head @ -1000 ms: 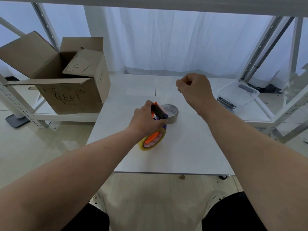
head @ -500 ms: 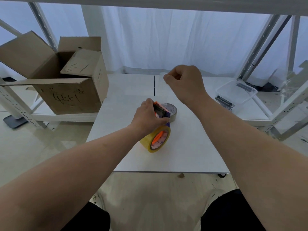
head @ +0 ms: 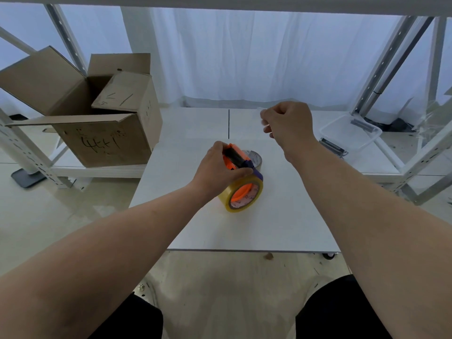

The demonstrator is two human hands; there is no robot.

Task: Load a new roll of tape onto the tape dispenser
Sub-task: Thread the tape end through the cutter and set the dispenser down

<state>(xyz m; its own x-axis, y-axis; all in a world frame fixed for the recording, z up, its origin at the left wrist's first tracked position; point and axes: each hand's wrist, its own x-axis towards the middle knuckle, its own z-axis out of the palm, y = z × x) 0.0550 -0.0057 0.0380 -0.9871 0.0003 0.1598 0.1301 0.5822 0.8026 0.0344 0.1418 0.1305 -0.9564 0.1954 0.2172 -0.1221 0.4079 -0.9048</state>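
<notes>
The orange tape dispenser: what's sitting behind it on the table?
A nearly used-up tape roll lies flat just behind the dispenser. The dispenser and left hand cover its near side, hiding whether they touch.

An open cardboard box [head: 97, 128], marked with handwriting on its side, is seen on a low shelf [head: 97, 171] left of the white table [head: 281, 216]. A clear plastic container [head: 352, 133] is set on the shelf at the right. White curtains [head: 244, 57] are hung behind.

Dim, bluish backlight through the curtain [head: 244, 57]; wide-angle edges bend.
</notes>
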